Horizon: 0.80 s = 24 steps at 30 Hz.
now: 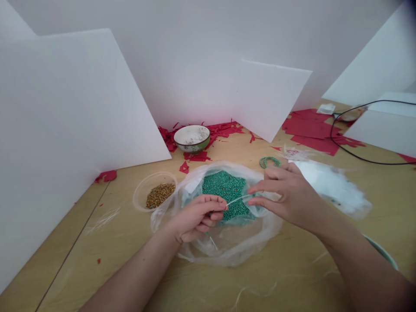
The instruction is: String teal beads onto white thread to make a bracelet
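Note:
My left hand (196,216) is curled shut over a thin white thread (238,199), and the thread runs across to my right hand (286,195), which pinches it between thumb and fingers. Both hands are above a clear plastic bag (227,251) holding a heap of small green beads (225,190). A short thread end hangs below my left hand. To the left of the bag stands a clear plastic tub (143,193) of golden-brown beads (160,195). A coil of strung green beads (269,162) lies just beyond my right hand.
A white ceramic bowl (191,138) stands among red paper scraps (224,129) on the wooden table (97,255). White foam boards (71,121) rise at the left and back. A crumpled white plastic bag (334,186) and a black cable (357,147) lie to the right.

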Available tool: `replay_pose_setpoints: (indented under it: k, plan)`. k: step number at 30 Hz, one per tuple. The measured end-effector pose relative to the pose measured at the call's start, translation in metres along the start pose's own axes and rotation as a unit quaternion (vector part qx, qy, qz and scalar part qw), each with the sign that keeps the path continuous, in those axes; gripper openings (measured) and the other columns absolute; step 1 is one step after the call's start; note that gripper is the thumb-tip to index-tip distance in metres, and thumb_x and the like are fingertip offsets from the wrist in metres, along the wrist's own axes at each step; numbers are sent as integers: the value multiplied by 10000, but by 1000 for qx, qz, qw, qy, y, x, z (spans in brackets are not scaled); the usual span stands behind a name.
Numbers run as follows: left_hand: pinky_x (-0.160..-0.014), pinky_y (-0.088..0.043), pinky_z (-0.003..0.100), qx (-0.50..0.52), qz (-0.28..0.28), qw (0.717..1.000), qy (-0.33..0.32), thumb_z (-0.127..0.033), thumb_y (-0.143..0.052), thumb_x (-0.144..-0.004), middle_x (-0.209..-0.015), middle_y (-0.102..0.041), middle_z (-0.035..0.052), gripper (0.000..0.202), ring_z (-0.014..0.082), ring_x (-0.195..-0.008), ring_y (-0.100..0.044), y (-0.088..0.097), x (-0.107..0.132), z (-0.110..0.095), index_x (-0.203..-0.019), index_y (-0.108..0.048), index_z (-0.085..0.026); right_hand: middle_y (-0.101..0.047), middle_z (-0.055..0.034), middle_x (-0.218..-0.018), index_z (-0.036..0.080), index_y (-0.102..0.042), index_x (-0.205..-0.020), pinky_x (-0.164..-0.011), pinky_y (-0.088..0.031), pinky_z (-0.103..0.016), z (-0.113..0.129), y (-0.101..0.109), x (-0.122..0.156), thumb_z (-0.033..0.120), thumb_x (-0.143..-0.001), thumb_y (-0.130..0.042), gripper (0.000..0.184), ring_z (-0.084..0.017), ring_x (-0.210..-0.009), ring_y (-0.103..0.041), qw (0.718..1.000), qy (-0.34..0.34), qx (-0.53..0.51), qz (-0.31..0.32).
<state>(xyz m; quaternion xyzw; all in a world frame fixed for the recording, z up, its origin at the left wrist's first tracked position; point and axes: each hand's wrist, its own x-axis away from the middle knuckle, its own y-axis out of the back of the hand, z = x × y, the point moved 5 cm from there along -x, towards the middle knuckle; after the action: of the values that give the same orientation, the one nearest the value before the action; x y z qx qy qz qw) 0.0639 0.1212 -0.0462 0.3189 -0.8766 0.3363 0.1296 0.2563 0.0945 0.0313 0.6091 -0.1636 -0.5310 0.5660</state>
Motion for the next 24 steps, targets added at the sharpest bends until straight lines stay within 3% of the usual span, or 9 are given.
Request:
replay_pose_setpoints:
  k: [4, 13, 17, 20, 22, 24]
  plan:
    - [-342, -43, 131, 9, 10, 1000, 7, -277, -650, -826, -589, -362, -84, 166, 12, -418, -106, -1, 0, -1, -865, -524, -177, -567, 11, -693, 288, -716, -812, -750, -301, -354, -1, 4, 0, 360, -890, -635, 133, -167, -669, -511, 1000, 12, 8, -8]
    - [-331, -46, 129, 10, 17, 1000, 13, -269, -621, -841, -583, -400, -78, 133, 13, -411, -89, -4, 0, 0, -861, -524, -180, -611, -9, -735, 213, -580, -801, -738, -356, -346, 7, 3, -5, 229, -887, -548, 94, -183, -731, -554, 999, -23, -9, -47]
    - [-331, -50, 128, 7, 15, 1000, 4, -251, -636, -839, -576, -392, -74, 119, 12, -416, -99, -9, 7, -9, -841, -549, -170, -609, -4, -743, 224, -591, -775, -685, -382, -324, 7, 6, -3, 259, -875, -568, 108, -167, -702, -541, 987, -73, -143, 8]
    - [-333, -57, 132, 15, 28, 999, -11, -246, -627, -850, -556, -374, -70, 92, 14, -413, -101, -24, 30, -24, -836, -581, -169, -554, -2, -758, 254, -616, -889, -599, -391, -291, 7, 6, 4, 369, -873, -603, 117, -157, -664, -497, 922, -122, -361, 73]
    - [-332, -72, 145, 38, 56, 998, -11, -262, -640, -831, -515, -362, -70, 99, 16, -391, -126, -39, 49, -28, -814, -601, -172, -489, 6, -722, 270, -600, -963, -560, -373, -288, 10, 7, 8, 443, -864, -600, 200, -156, -628, -445, 851, -136, -500, 82]
    - [-332, -98, 170, 28, 84, 996, 21, -271, -669, -784, -487, -367, -68, 112, 25, -367, -186, -51, 62, -19, -777, -612, -174, -429, 18, -673, 263, -578, -947, -542, -355, -287, 18, 4, 9, 461, -883, -548, 211, -149, -590, -394, 772, -141, -609, 113]
